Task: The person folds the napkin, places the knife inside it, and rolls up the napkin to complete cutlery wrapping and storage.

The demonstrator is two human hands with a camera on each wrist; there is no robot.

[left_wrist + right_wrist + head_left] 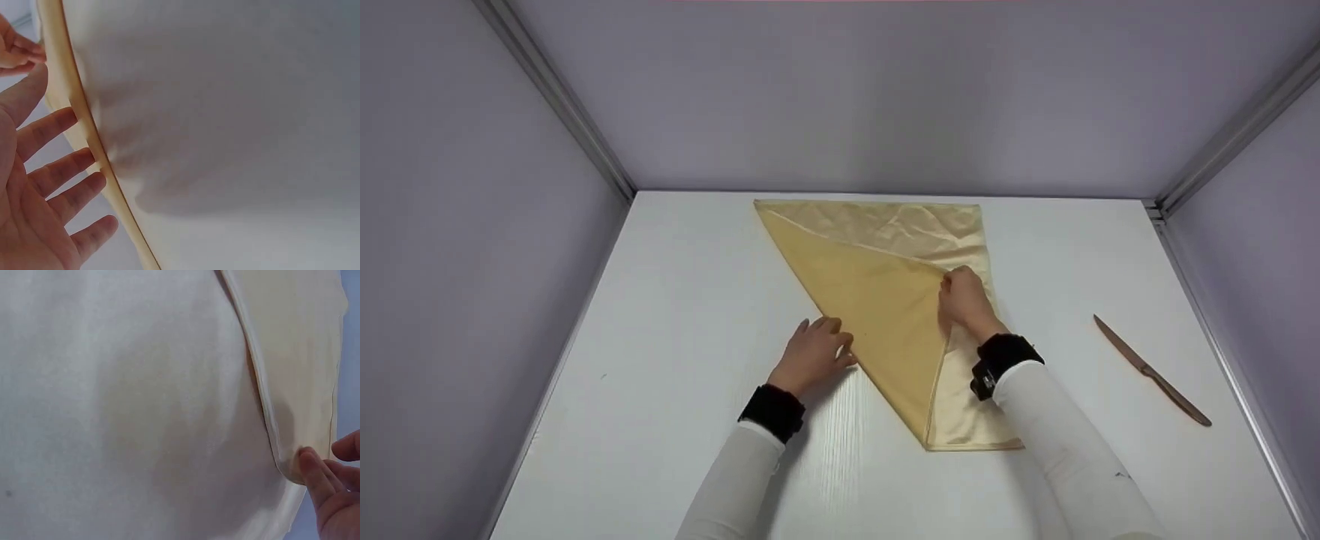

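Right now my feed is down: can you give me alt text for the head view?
Two hands work a yellow cloth napkin folded into a pointed shape on a white table: the right hand pinches the folded flap's corner, while the left hand rests flat at its left fold edge. A brown-handled knife lies apart on the right.

walls (885, 90): plain lilac-grey panels | corner posts (562, 97): metal | table (675, 315): white, faint woodgrain | light: even
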